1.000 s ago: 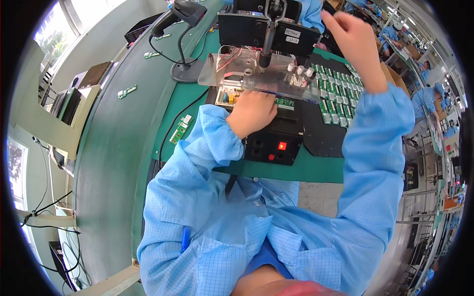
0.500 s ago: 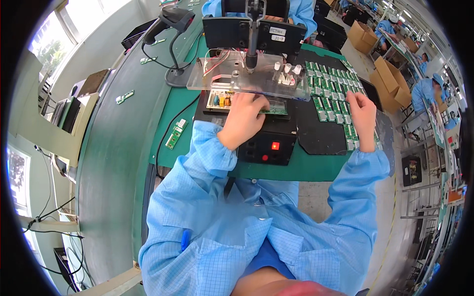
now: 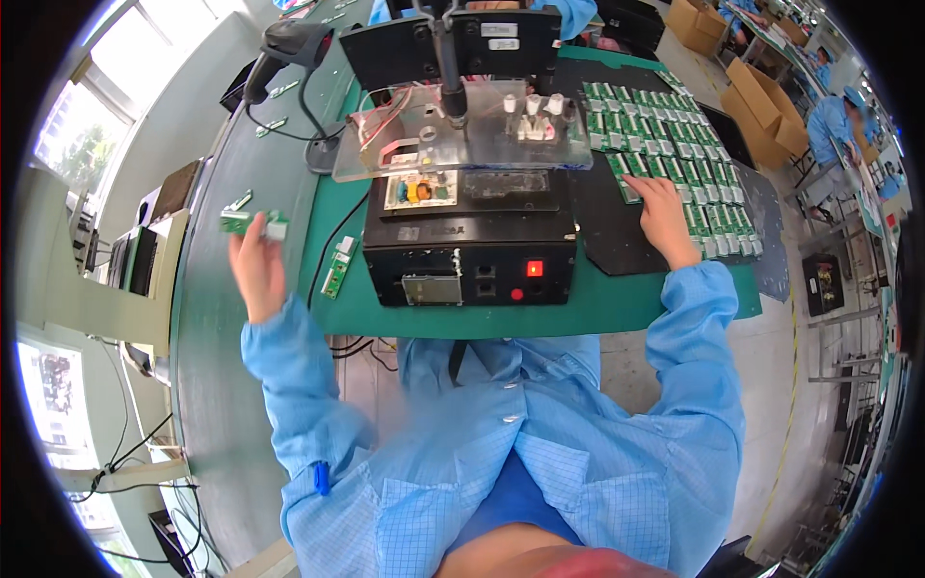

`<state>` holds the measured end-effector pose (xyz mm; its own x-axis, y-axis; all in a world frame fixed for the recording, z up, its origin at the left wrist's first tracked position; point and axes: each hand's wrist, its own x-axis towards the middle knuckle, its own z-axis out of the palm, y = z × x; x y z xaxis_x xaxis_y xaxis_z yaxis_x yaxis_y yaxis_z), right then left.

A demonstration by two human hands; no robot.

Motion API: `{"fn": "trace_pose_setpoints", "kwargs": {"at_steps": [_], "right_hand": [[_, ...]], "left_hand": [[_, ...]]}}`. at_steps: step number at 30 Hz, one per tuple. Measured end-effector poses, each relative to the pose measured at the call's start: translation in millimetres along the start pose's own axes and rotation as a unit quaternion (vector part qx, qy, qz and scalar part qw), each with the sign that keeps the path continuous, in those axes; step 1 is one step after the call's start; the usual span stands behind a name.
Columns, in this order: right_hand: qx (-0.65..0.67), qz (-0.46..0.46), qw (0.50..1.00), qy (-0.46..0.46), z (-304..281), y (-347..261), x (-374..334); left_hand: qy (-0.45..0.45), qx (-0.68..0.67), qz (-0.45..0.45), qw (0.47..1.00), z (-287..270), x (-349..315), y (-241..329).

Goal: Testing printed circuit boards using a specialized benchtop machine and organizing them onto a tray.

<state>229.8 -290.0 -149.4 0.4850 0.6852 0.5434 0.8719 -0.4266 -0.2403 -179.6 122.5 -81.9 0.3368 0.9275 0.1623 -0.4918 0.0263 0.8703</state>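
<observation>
Over the green bench at the left, my left hand (image 3: 256, 275) pinches a green circuit board (image 3: 276, 227), slightly blurred. My right hand (image 3: 667, 223) is at the left end of the rows of boards on the black mat, its fingers closed on the edge of another small circuit board (image 3: 622, 176). Between my hands stands a black test fixture (image 3: 424, 234) with a lit red switch. Its clear acrylic plate (image 3: 472, 144) is raised above a yellow-and-white component board (image 3: 420, 191) and a bare dark slot (image 3: 506, 186).
A single circuit board (image 3: 338, 267) lies left of the fixture; another (image 3: 238, 200) sits beyond my left hand. A barcode scanner (image 3: 297, 58) on a stand is at the back left. Several rows of boards (image 3: 708, 183) cover the black mat. Cardboard boxes (image 3: 766, 111) stand at the right.
My left hand has left the fixture and moved left with a circuit board, baring the slot. My right hand has moved left and down onto a board at the row's end.
</observation>
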Motion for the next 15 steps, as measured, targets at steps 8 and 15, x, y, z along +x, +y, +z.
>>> {"fn": "trace_pose_setpoints", "kwargs": {"at_steps": [8,15], "right_hand": [[0.053,-0.067,0.978,-0.188,-18,-40,-10],[0.071,-0.078,0.984,-0.144,-39,-67,-49]], "left_hand": [[-0.112,-0.061,-0.141,0.982,44,106,-84],[-0.111,-0.189,-0.172,0.960,154,156,-89]]}}
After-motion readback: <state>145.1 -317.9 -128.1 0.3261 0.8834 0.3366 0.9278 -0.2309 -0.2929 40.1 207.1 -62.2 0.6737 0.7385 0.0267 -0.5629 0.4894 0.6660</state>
